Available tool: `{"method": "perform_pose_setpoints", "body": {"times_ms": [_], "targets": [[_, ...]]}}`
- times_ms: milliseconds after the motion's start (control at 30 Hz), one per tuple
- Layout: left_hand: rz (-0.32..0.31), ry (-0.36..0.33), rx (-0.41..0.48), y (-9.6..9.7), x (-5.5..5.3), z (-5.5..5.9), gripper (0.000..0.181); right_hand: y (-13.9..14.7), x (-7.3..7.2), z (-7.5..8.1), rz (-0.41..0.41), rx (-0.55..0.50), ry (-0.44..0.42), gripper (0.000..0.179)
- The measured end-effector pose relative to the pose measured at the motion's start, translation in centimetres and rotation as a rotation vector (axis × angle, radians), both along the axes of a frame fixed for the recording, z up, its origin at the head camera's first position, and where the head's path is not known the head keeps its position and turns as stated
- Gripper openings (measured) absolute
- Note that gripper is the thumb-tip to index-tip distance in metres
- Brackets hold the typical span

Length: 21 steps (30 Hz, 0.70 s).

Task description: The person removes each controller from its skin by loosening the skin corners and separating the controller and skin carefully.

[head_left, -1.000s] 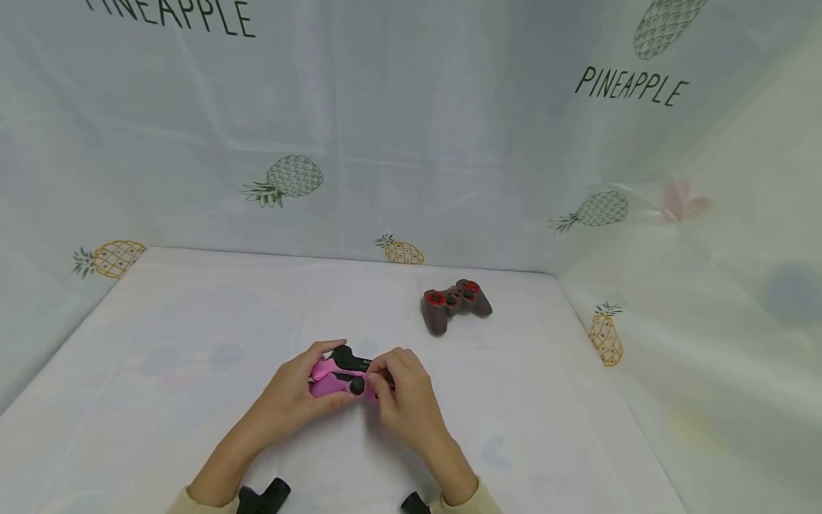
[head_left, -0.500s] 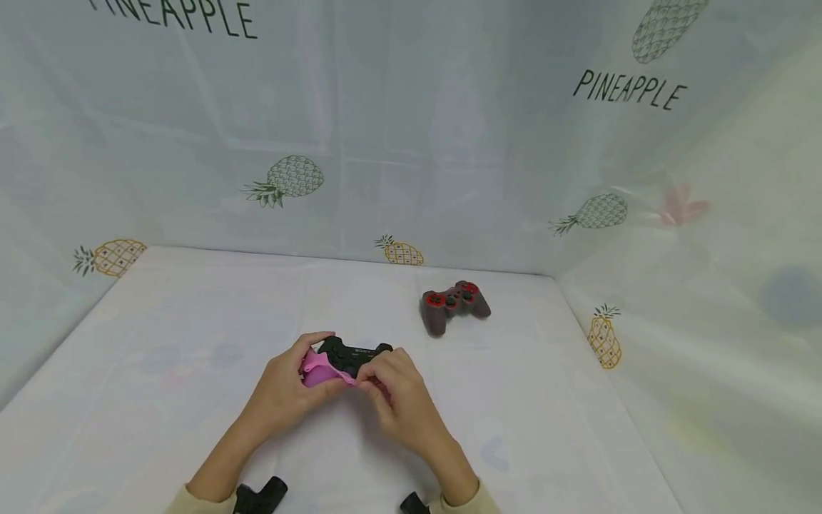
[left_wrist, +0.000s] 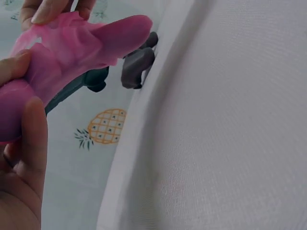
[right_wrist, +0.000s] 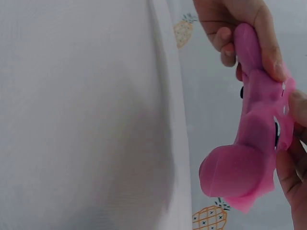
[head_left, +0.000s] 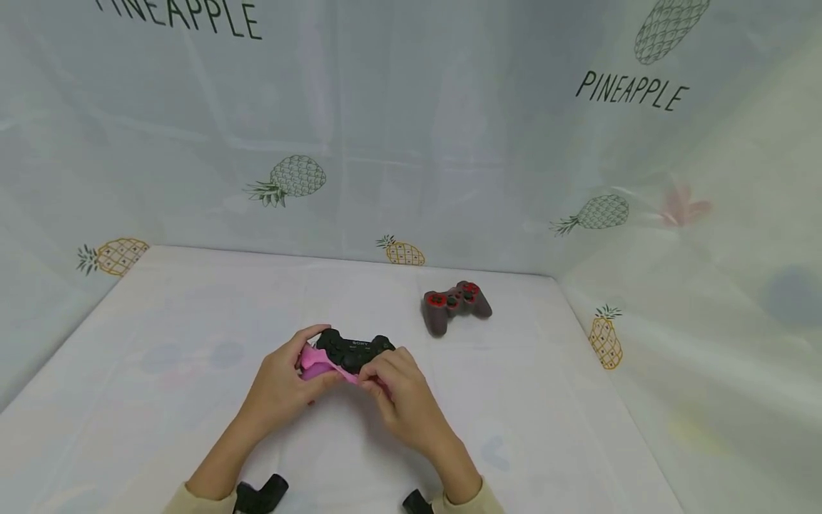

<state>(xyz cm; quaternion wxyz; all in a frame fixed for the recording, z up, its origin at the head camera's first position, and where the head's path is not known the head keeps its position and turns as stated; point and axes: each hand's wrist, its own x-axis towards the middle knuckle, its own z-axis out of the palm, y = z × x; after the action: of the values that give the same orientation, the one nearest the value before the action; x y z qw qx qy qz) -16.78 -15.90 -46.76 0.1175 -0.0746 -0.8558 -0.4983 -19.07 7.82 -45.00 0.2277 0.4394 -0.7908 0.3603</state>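
A black game controller [head_left: 354, 351] with SONY lettering is held over the table, its face largely bare. A soft pink silicone cover [head_left: 315, 359] wraps its near side and left grip, and its stretched edge runs along the front. My left hand [head_left: 279, 385] grips the covered left end, thumb at the near side and fingers behind. With thumb and fingers my right hand [head_left: 401, 396] pinches the cover's edge near the right grip. In the right wrist view the cover [right_wrist: 254, 100] shows its rounded underside, with gaps along the edge at the fingers. The controller's right end is hidden behind my right hand.
A dark controller [head_left: 456, 305] with red-ringed buttons lies on the white table [head_left: 193, 343], back and to the right. A pineapple-print curtain [head_left: 437, 143] hangs behind the table. Black wrist camera mounts [head_left: 262, 494] show below the forearms.
The pink cover has been pulled down off the controller's face towards the near side, baring the black buttons and lettering. Both the controller and my left hand have shifted slightly away and left.
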Motion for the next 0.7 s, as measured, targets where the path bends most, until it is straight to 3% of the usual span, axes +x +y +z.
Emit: {"method": "perform_pose_setpoints", "body": {"times_ms": [200, 500, 700], "targets": [[-0.051, -0.102, 0.099, 0.33, 0.05, 0.16, 0.078, -0.18, 0.05, -0.06, -0.096, -0.030, 0.054, 0.009], [-0.046, -0.088, 0.061, 0.45, -0.10, -0.14, 0.081, -0.16, -0.19, -0.63, -0.154, -0.045, -0.003, 0.008], [-0.030, -0.107, 0.077, 0.30, -0.13, -0.25, 0.081, -0.35, -0.25, -1.00, -0.183, -0.082, 0.037, 0.027]]}}
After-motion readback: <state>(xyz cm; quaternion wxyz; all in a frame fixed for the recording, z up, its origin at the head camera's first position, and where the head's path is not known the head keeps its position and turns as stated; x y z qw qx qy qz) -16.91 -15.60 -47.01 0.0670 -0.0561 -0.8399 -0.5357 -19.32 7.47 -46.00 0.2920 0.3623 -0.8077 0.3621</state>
